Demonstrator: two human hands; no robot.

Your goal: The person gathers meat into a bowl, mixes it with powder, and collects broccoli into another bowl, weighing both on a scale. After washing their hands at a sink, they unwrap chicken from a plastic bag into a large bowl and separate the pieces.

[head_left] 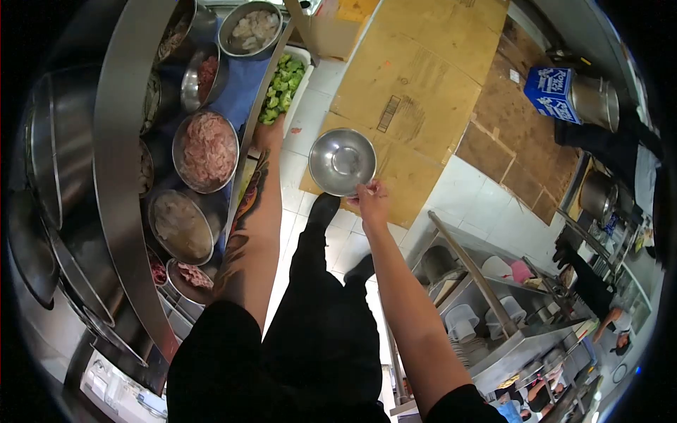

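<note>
My right hand [371, 200] grips the near rim of a metal mixing bowl [341, 156], held out over the floor. Only shiny metal shows inside the bowl. My left hand [269, 134] reaches to the near end of a white tub [308, 74] of green vegetable pieces [283, 83] that look like broccoli. Its fingers are mostly hidden by the greens and the shelf edge, so I cannot see whether they hold any.
On the left shelf stand metal bowls of minced meat [209, 149], pale pieces in liquid [182, 224] and peeled shrimp-like pieces [255, 29]. Flattened cardboard [416, 77] covers the tiled floor. A metal rack [486, 296] stands right. Other people [613, 331] are at far right.
</note>
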